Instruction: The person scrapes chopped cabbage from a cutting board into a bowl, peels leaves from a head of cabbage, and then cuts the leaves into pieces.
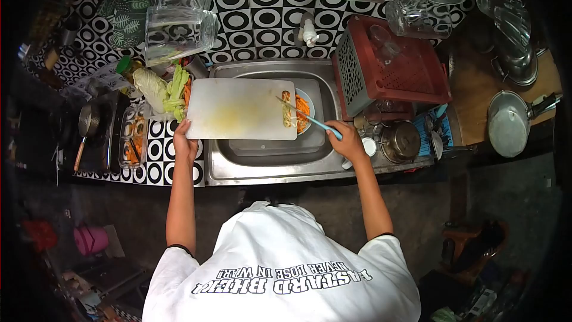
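My left hand [186, 141] grips the lower left corner of a white cutting board [220, 104], which is held over the sink [238, 175]. A yellow stain marks the board's middle. My right hand [347, 141] is closed round the blue handle of a knife [326, 127]. Its blade reaches left onto the board's right end, by a strip of pale sliced food [286, 109] whose kind I cannot make out. Partly under that end, a bowl [310, 100] holds orange shreds that look like carrot. The board hides the bowl's left side.
Left of the sink lie a cabbage [149, 89], lettuce-like leaves [177, 90] and a clear container of cut food [132, 152]. A red dish rack [396, 65] and a metal pot [400, 141] stand to the right. Glass containers [182, 34] are behind.
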Demonstrator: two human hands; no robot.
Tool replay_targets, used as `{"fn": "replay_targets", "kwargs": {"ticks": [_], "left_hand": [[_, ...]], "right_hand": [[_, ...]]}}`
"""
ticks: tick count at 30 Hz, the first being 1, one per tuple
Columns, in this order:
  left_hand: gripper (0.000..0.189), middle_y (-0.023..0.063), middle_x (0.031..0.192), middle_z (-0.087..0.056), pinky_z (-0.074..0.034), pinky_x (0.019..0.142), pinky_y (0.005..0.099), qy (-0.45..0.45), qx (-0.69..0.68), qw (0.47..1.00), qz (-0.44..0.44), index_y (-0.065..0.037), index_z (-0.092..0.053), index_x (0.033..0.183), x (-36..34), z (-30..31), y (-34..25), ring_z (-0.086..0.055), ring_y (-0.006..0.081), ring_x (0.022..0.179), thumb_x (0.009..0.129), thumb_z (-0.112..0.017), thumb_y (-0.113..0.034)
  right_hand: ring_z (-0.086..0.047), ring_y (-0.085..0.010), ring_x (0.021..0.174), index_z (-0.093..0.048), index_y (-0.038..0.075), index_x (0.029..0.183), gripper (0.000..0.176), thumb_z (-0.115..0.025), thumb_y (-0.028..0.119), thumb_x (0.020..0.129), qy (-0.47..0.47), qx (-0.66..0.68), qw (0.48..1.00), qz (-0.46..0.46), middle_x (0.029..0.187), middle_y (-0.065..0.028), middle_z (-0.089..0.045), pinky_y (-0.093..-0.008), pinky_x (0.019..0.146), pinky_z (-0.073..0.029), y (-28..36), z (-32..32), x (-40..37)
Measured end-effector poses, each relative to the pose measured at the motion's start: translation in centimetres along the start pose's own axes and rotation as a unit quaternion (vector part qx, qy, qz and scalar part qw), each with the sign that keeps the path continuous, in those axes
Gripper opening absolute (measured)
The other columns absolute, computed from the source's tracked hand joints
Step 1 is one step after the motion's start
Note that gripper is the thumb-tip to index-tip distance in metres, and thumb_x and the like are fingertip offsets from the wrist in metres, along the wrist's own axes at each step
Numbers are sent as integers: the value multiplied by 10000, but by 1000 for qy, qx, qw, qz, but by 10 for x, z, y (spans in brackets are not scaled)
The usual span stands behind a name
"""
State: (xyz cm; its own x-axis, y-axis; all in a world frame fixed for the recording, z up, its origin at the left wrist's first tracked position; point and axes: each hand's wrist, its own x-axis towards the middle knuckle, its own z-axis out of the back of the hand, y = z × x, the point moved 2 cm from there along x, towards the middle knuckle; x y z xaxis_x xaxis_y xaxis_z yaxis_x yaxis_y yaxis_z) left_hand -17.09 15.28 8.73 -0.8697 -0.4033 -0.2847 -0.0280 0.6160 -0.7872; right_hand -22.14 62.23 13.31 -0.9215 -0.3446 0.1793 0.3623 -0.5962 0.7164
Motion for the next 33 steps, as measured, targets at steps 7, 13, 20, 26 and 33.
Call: {"fn": "replay_targets", "kwargs": {"ticks": [7,13,20,26,33], "left_hand": [[411,178,1243,-584,-454,1010,347,2,-5,1000,-24,80,-468,1300,-14,-3,-3,-585,249,1129,915,-470,-63],[373,167,1229,-585,-462,994,345,-11,-6,999,-40,67,-474,1281,-32,-7,-5,-588,249,1122,934,-463,-71],[390,159,1227,-588,-485,960,346,-51,-11,997,-51,67,-469,1289,-52,-9,-2,-600,235,1102,930,-480,-84],[395,159,1169,-614,-501,908,301,-53,-6,990,-127,95,-480,1285,-76,-7,0,-621,208,1055,917,-482,-47],[395,177,1225,-582,-467,987,347,-109,-33,986,-125,91,-462,1290,-97,0,-10,-587,245,1130,921,-469,-51]], "right_hand": [[-645,-359,856,-642,1,1018,190,-610,93,855,-43,50,997,44,942,-171,-665,-381,728,-505,6,14,-7],[-637,-368,856,-640,7,1034,199,-608,104,864,-57,13,997,57,941,-174,-662,-396,738,-502,8,14,1],[-629,-381,864,-636,10,1058,215,-607,105,868,-90,24,994,63,945,-187,-650,-408,747,-497,28,5,-18],[-645,-324,808,-631,-3,1091,243,-636,56,855,-64,69,996,6,915,-168,-649,-358,713,-494,55,-25,-45],[-631,-376,859,-627,5,1100,251,-624,64,855,-97,55,994,-10,944,-178,-642,-403,734,-499,63,-45,-49]]}}
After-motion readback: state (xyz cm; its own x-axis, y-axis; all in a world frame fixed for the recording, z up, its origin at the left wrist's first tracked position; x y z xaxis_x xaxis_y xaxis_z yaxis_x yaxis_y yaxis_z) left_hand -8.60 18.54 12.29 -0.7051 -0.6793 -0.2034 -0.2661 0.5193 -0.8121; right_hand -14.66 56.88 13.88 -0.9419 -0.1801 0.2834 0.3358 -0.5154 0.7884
